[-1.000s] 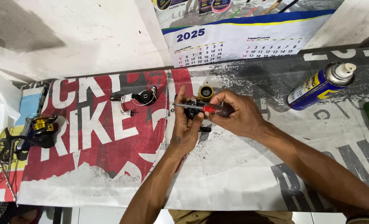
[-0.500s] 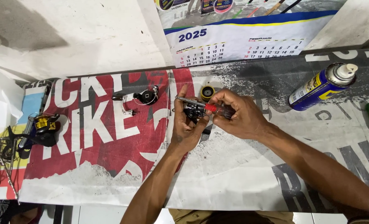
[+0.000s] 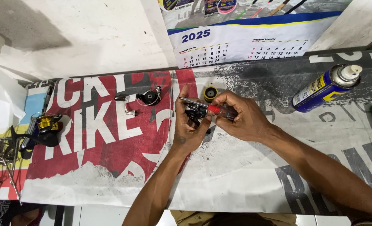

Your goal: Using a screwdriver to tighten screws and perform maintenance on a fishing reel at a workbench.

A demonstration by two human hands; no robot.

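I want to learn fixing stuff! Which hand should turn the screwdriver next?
Probably the right hand: it already grips the screwdriver by its red handle, tip against the black reel part. The left hand cradles that part, so it is busy steadying.

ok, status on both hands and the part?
Left hand grips black reel body. Right hand holds red-handled screwdriver against it. Nothing in the way.

Head camera, steep downward view, close over table (image 3: 244, 184)

Both forearms rise from the frame's bottom edge; left hand (image 3: 187, 127) and right hand (image 3: 241, 119) meet mid-frame, fingers curled in a closed grip.
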